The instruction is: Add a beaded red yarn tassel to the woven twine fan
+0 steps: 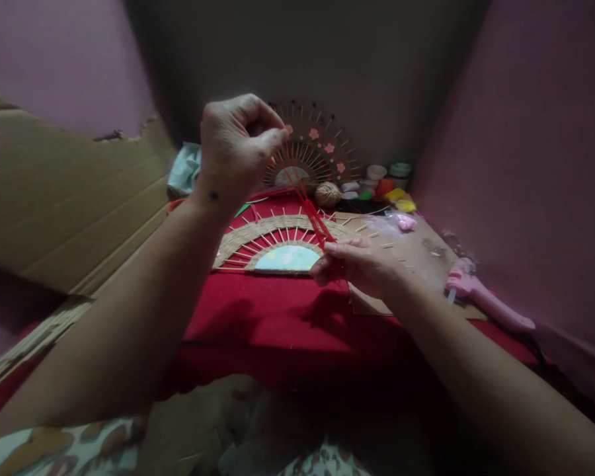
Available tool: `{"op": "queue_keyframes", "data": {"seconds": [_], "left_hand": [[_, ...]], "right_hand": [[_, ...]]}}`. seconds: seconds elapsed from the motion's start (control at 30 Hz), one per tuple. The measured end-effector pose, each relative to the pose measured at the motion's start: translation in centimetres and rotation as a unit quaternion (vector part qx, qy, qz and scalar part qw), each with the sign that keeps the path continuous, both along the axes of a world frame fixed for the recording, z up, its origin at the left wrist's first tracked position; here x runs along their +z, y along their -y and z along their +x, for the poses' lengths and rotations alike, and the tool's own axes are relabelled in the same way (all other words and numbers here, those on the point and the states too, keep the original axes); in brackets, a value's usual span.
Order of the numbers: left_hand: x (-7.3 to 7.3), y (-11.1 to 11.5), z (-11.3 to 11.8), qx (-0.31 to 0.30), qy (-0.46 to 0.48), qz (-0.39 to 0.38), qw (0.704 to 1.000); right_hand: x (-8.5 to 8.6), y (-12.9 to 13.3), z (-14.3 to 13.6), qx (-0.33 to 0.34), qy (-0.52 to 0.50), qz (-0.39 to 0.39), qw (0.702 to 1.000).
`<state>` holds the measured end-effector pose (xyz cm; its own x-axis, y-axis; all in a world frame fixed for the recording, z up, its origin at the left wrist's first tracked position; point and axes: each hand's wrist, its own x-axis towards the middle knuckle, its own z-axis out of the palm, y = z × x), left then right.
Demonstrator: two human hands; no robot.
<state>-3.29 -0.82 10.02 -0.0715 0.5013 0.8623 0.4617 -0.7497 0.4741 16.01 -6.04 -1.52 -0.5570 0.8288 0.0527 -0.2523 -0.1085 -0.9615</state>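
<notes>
My left hand (245, 135) is raised, thumb and forefinger pinched together. Thin red strands run up toward it from a bundle of red thread (318, 223); their upper end at my fingertips is too fine to make out. Lower down, my right hand (357, 264) is closed around the bottom of that bundle. Behind the hands lies a half-round fan frame (242, 233) of thin sticks with a woven straw band. A pale blue half-disc (287, 258) forms its centre, partly covered by my right fingers.
Red cloth (268, 311) covers the table. Against the back wall stands another fan (322, 142) with pink flowers. Near it are a ball of twine (328, 194) and small tubs (400, 173). A pink glue gun (490, 297) lies right, beside a cardboard sheet (426, 264).
</notes>
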Motion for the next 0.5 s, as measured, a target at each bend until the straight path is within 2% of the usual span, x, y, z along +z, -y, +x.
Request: {"op": "queue_keyframes", "data": {"seconds": [0.23, 0.5], "left_hand": [[0.4, 0.11, -0.38, -0.004, -0.014, 0.019, 1.0], [0.99, 0.99, -0.31, -0.011, -0.024, 0.008, 1.0]], "right_hand": [[-0.82, -0.2, 0.33, 0.023, -0.036, -0.049, 0.998], [-0.79, 0.61, 0.41, 0.035, -0.104, -0.098, 0.989]]}}
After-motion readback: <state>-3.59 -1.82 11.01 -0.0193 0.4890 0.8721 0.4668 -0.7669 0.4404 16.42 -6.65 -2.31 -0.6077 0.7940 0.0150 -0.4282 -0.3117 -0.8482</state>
